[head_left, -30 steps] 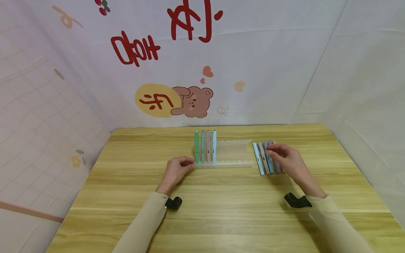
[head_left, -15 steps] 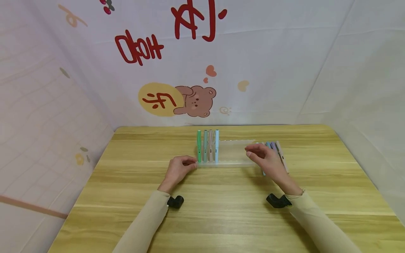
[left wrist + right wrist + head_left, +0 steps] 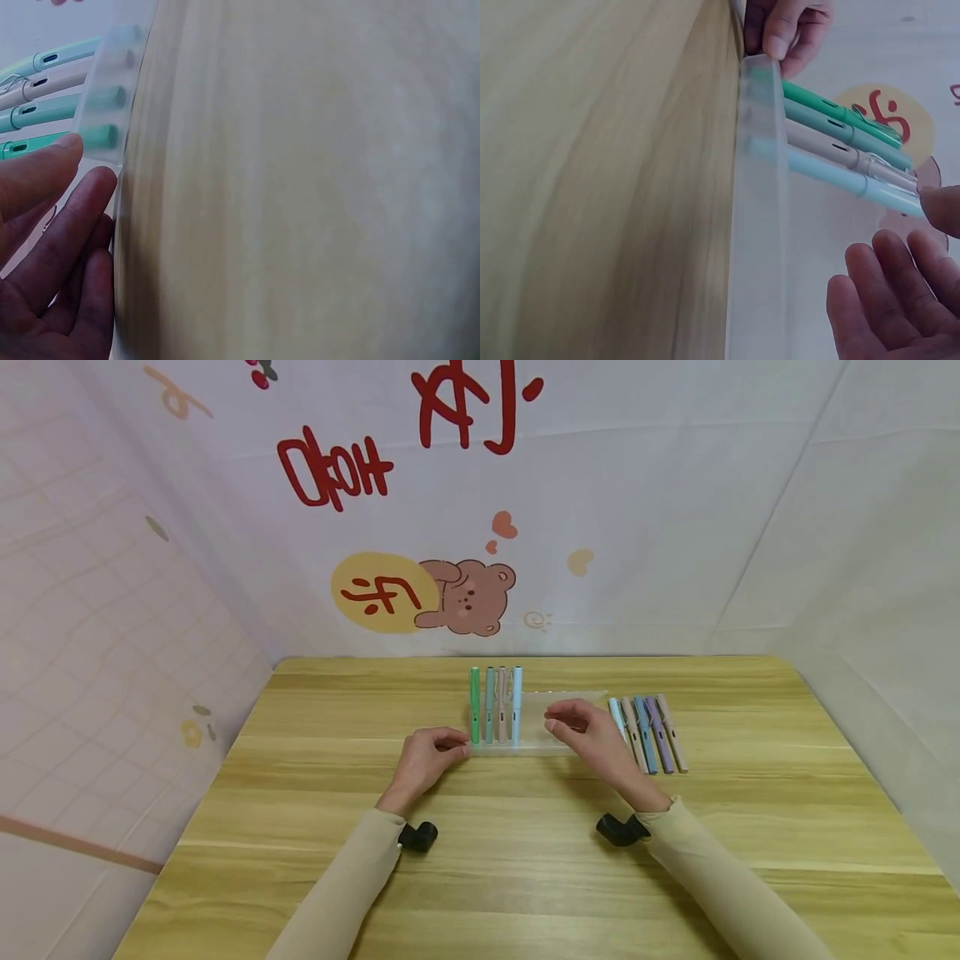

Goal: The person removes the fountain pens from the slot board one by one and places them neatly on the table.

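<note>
A clear plastic pen holder (image 3: 536,749) stands near the table's far side. In its left part several capped pens stand upright in a row: a green pen (image 3: 475,706), a grey-green pen (image 3: 490,706), a pinkish-beige pen (image 3: 502,706) and a light blue pen (image 3: 516,706). My left hand (image 3: 426,764) pinches the holder's left end between thumb and fingertips, beside the green pen (image 3: 49,142). Over the holder's right part hovers my right hand (image 3: 592,739), its fingers loosely bent and nothing in them. The right wrist view shows it apart from the light blue pen (image 3: 840,176).
Right of the holder several more pens lie side by side on the wooden table (image 3: 480,877), among them a blue pen (image 3: 646,735) and a purple pen (image 3: 659,735). A printed cloth wall (image 3: 645,527) rises behind the table.
My right hand has moved left, from above the lying pens to over the holder, bringing nothing along. My left hand stays at the holder's left end. The head view has shifted slightly.
</note>
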Demonstrator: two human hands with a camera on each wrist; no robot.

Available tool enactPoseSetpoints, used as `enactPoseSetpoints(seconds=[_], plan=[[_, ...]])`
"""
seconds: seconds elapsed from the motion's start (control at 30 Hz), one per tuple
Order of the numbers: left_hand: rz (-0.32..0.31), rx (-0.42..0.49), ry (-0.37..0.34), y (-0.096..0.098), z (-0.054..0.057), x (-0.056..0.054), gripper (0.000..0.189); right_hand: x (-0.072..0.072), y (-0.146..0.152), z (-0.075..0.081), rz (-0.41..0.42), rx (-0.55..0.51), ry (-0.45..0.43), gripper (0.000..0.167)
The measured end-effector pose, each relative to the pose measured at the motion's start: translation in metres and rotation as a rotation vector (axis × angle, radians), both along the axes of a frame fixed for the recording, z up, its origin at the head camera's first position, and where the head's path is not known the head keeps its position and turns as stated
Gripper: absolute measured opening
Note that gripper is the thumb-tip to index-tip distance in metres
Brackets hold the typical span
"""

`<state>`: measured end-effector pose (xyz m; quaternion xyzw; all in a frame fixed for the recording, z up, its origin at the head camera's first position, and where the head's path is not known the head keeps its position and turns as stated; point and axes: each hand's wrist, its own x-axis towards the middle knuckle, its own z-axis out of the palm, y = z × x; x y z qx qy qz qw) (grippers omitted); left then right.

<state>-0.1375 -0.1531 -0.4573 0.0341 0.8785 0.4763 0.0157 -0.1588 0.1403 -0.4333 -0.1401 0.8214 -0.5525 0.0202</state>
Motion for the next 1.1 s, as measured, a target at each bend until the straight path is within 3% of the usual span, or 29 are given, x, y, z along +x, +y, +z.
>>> enactPoseSetpoints(seconds=[0.63,1.1], plan=[[-0.001,-0.009,0.007,0.000,-0.002,0.000,0.013,-0.015,-0.044,-0.014,-0.083,0.058,-0.010,0.027],[0.000,-0.007,0.002,0.000,0.001,0.001,0.013,-0.021,-0.054,-0.019,-0.107,0.110,-0.018,0.026]])
